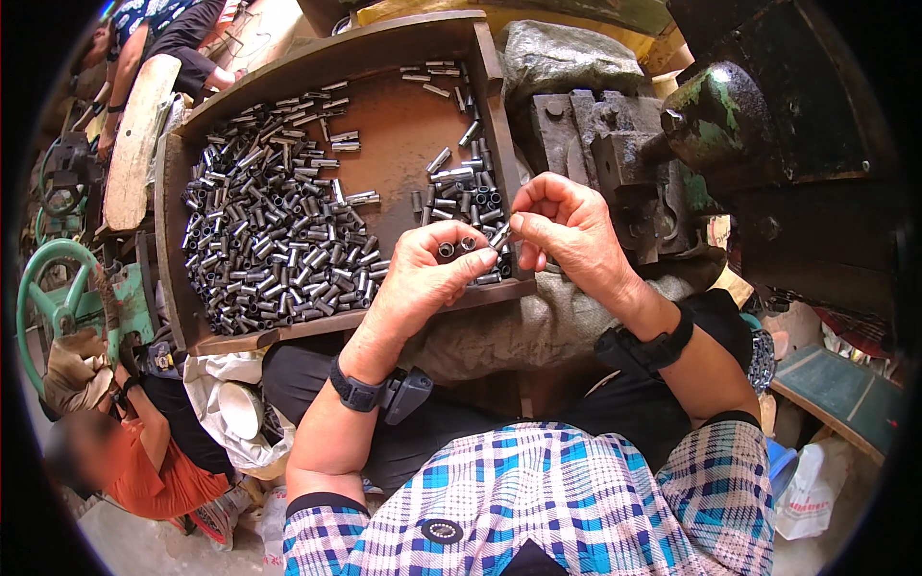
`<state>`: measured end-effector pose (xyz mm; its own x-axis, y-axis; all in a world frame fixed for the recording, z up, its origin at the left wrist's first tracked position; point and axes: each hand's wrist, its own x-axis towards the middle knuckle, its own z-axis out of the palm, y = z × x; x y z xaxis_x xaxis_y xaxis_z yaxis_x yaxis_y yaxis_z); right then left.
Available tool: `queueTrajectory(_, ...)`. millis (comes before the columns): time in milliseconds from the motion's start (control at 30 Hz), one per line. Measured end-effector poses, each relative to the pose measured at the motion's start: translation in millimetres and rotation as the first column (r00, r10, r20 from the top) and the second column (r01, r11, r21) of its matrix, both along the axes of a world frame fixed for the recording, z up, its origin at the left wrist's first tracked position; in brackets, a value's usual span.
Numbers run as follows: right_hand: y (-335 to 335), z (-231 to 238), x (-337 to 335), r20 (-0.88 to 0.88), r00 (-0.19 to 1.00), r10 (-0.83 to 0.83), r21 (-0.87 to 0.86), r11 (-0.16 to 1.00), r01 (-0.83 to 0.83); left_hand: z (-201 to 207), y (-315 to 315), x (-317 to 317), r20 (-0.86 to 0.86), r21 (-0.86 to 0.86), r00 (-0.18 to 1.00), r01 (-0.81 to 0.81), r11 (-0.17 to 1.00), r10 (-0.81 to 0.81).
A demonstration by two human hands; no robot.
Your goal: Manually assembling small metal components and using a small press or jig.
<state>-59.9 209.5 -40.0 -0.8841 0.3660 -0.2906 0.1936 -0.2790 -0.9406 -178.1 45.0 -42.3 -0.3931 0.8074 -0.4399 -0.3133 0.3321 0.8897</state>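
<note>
My left hand (427, 274) is closed over the tray's near right part, with thumb and forefinger meeting at their tips. Round ends of short metal tubes (468, 244) show in the curl of its fingers. Close by on the right, my right hand (574, 235) pinches a small metal piece, apparently another tube (503, 234), between thumb and forefinger. The fingertips hide most of that piece. Beneath both hands lies a shallow wooden tray (327, 72). A large heap of loose dark tubes (288, 245) fills its left side, and a smaller pile (471, 187) lies at the right.
A dark, greasy machine (720, 125) with a metal die block (615, 144) stands right of the tray. At the left, a co-worker in orange (163, 461) sits beside a green handwheel (62, 302). A white sack (235, 403) is near my left knee.
</note>
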Motion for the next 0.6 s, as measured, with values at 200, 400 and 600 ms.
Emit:
queueTrajectory(200,5,-4,0,0.006,0.998,-0.063,-0.042,0.997,0.063,1,3,1,-0.124,0.063,0.988,-0.084,0.994,0.092)
queueTrajectory(400,-5,0,1,0.019,1.000,0.001,0.039,0.999,-0.002,1,3,-3,0.248,0.076,0.941,-0.255,0.964,0.229)
queueTrajectory(600,-9,-3,0,0.005,1.000,-0.001,-0.018,1.000,0.001,1,1,-3,0.292,0.088,0.918,-0.305,0.948,0.268)
